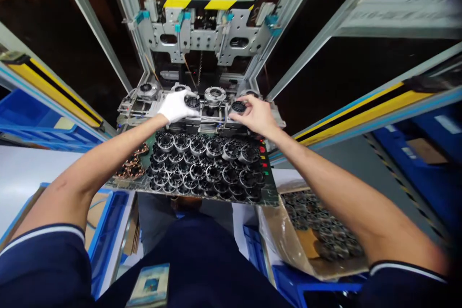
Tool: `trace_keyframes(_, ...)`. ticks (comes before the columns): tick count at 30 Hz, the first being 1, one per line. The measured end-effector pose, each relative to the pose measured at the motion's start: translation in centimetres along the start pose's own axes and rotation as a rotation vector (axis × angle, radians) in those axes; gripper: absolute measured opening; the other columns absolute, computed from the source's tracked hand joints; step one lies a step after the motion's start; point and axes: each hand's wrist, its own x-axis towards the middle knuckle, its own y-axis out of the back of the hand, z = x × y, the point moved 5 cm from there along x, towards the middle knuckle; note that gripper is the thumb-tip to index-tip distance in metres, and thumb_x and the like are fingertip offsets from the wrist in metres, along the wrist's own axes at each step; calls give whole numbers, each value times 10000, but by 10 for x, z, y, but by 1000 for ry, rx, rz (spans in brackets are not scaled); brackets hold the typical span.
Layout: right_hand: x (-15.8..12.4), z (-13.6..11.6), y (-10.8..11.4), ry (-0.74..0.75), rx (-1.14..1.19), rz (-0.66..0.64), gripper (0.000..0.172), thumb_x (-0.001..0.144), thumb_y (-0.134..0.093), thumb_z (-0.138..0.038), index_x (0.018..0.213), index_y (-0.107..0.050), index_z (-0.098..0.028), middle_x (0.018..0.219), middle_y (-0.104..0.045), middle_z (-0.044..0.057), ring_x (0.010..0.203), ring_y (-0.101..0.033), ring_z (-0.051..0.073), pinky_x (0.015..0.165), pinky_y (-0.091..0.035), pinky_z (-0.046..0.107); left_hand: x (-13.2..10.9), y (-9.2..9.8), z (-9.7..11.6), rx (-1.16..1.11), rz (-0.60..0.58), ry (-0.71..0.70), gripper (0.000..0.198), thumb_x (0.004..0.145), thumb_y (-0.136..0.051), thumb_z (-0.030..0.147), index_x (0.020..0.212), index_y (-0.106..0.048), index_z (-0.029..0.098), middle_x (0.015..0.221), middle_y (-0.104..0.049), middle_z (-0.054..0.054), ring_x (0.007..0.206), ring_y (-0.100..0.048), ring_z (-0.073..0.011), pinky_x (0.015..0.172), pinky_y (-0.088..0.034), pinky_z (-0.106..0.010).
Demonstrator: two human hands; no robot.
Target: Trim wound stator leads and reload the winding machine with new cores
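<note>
My left hand point(176, 105), in a white glove, is closed round a black ring-shaped part point(192, 101) in front of the machine's fixture row. Bare, my right hand point(254, 113) grips another black ring-shaped part point(238, 107) by its rim with thumb and fingers. Between the two hands a silver ring-shaped part point(215, 95) sits on a fixture. At the far left of the row stands a fixture with a dark-centred ring point(146, 88). Whether the held parts touch the fixtures below them I cannot tell.
Stacked rows of black rings point(198, 172) cover much of the green bench point(271, 187). Copper-coloured rings point(135, 170) lie at its left. A plastic-lined carton point(274, 236) of dark parts stands at lower right. Yellow-black light bars point(364, 110) flank the station; a striped metal plate point(209, 4) hangs behind.
</note>
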Motion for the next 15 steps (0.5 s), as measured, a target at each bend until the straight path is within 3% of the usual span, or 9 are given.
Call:
trace_keyframes(2, 0, 11, -7, -11, 13, -30, 556, 706, -925, -461, 1148, -800, -149, 693, -703, -22, 704, -674, 217, 831, -557, 423, 3, -14, -7, -7, -39, 9, 765, 770, -967, 519, 1443, -792, 201, 1493, -796, -132, 1361, -764, -328, 1240, -571, -477)
trace_keyframes(4, 0, 16, -6, -22, 23, -40, 566, 738, -922, -452, 1203, -787, -157, 670, -668, -55, 689, -658, 202, 814, -535, 392, 1, -16, -7, -20, -37, 1, 776, 757, -959, 580, 1418, -794, 209, 1457, -809, -134, 1326, -776, -337, 1213, -586, -482)
trace_keyframes(8, -2, 14, 0, -18, 35, -50, 486, 725, -930, -327, 1156, -762, -179, 844, -744, -20, 746, -653, 174, 776, -509, 330, -7, -14, -5, -60, -48, 48, 771, 744, -906, 644, 1341, -747, 183, 1193, -854, -150, 1108, -822, -362, 1055, -656, -510)
trace_keyframes(10, -2, 10, 4, 5, 59, -40, 496, 729, -937, -306, 1164, -726, -196, 1008, -797, 15, 851, -701, 181, 823, -542, 321, -9, -13, -10, -215, -16, 133, 790, 779, -832, 646, 1401, -627, 205, 1305, -820, -135, 1173, -809, -343, 1076, -663, -483)
trace_keyframes(13, -5, 4, 11, 32, 103, 5, 594, 775, -908, -284, 1327, -693, -239, 1199, -812, 43, 1034, -746, 217, 945, -582, 349, -7, -7, -11, -347, 11, 65, 876, 898, -688, 740, 1578, -464, 234, 1591, -681, -157, 1432, -717, -369, 1250, -586, -525)
trace_keyframes(15, -9, 0, 16, 50, 127, 30, 588, 822, -889, -303, 1381, -710, -275, 1246, -808, 46, 1126, -740, 245, 1040, -576, 396, -5, -5, -15, -270, -45, 20, 830, 976, -586, 805, 1624, -476, 298, 1550, -705, -121, 1408, -726, -395, 1254, -573, -581)
